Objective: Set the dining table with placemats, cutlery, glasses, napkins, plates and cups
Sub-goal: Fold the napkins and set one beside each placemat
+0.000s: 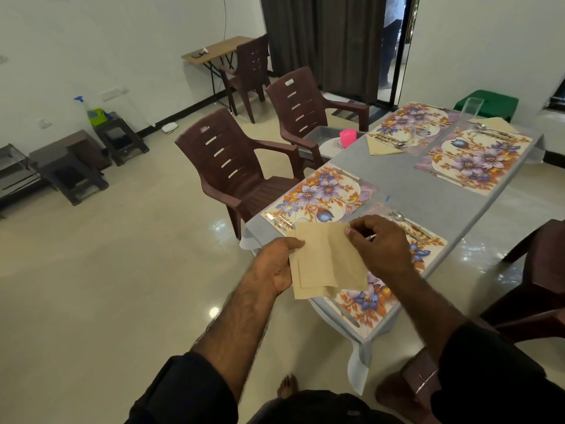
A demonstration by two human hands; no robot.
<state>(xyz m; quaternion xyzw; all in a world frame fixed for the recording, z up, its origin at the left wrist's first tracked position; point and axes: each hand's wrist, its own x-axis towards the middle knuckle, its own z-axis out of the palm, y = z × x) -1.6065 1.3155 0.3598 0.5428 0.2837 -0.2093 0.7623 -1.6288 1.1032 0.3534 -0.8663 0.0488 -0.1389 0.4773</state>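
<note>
Beige paper napkins (324, 261), two overlapping, pinched by left hand (276, 264) and right hand (379, 244) over the table's (428, 197) near corner. Risk: sheets cling together, so both may land on one placemat (394, 283).

You stand on a glossy cream tiled floor (122, 286) under white walls (91, 41), with brown plastic chairs (232, 166) beside the worktop, dark curtains (324, 41) at the doorway, and a folding side table (214, 50) behind.

Black sleeves (189, 390) are pushed up to the elbows, forearms bare, and feet (287, 387) are bare.
</note>
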